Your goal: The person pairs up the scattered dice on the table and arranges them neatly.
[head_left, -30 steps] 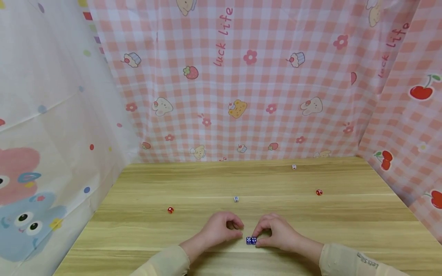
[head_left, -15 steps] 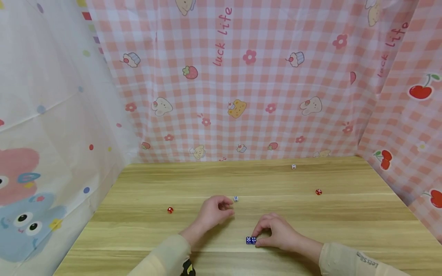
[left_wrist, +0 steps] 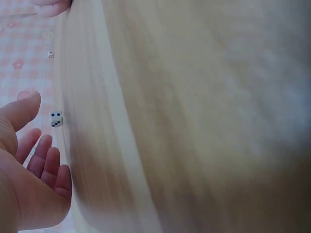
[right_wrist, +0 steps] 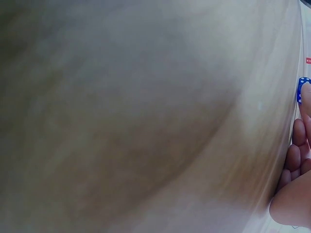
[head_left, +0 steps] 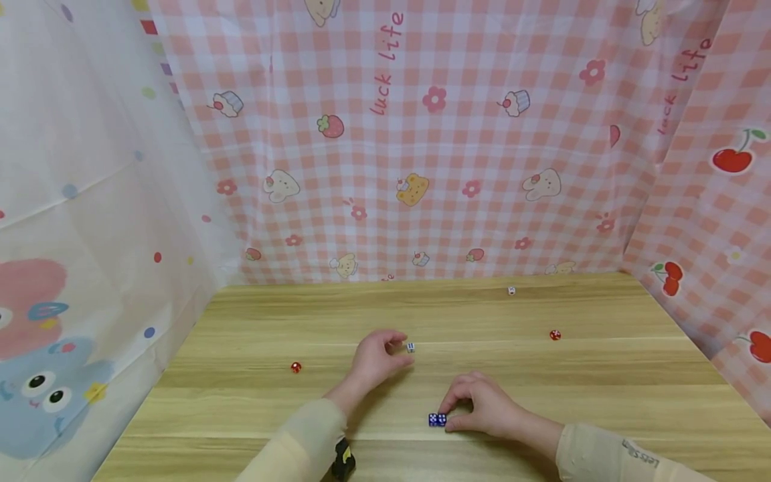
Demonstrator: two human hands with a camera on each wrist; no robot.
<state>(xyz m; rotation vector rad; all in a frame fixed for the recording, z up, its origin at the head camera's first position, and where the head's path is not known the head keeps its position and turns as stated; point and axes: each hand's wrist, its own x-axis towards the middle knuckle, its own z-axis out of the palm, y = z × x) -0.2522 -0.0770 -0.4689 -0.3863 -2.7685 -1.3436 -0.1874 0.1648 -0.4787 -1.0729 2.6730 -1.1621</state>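
A white die (head_left: 411,347) with blue pips lies on the table just off the fingertips of my left hand (head_left: 376,358). Thumb and fingers of that hand are spread apart, and the left wrist view shows a gap between them and the white die (left_wrist: 56,119). Nearer the front, two blue dice (head_left: 437,420) with white pips stand side by side. My right hand (head_left: 484,405) pinches the right-hand one between thumb and index finger. In the right wrist view a fingertip partly covers a blue die (right_wrist: 302,90) at the right edge.
A red die (head_left: 296,367) lies to the left on the wooden table (head_left: 241,408). Another red die (head_left: 555,335) is at the right, and a white die (head_left: 511,290) sits near the back edge. A pink checked cloth (head_left: 385,167) hangs behind the table.
My left hand has moved away from beside the blue dice, forward and a little left, up to the white die. The right hand has stayed at the blue dice.
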